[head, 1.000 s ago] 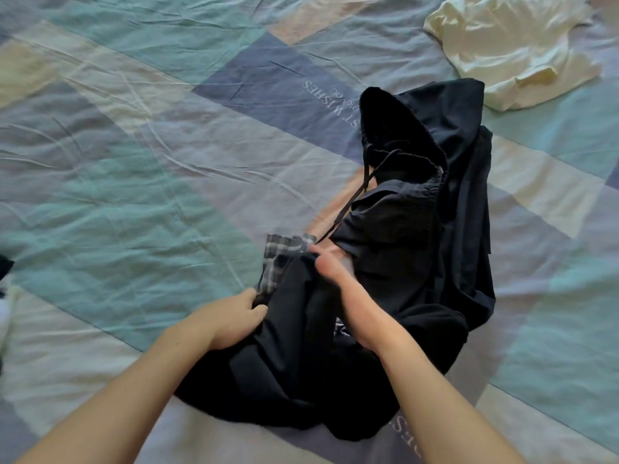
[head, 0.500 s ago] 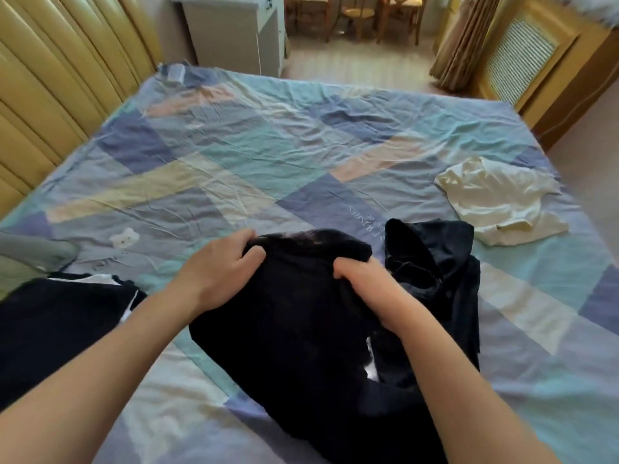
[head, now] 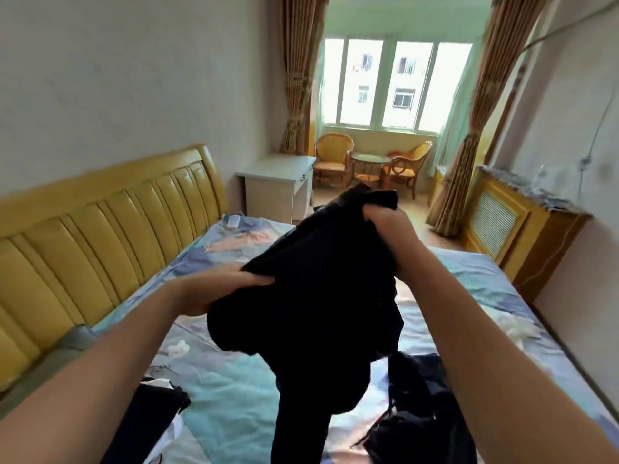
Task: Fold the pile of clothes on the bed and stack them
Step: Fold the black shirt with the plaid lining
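While it hangs bunched above the patchwork bedsheet (head: 227, 390), the black garment (head: 311, 316) is held up by both hands: the right hand (head: 385, 226) grips its top edge high, and the left hand (head: 214, 289) clutches a lower fold. More dark clothes (head: 415, 413) lie on the bed at lower right, a dark folded piece (head: 147, 420) at lower left, a cream garment (head: 516, 326) near the right edge. The yellow padded headboard (head: 100, 236) stands left.
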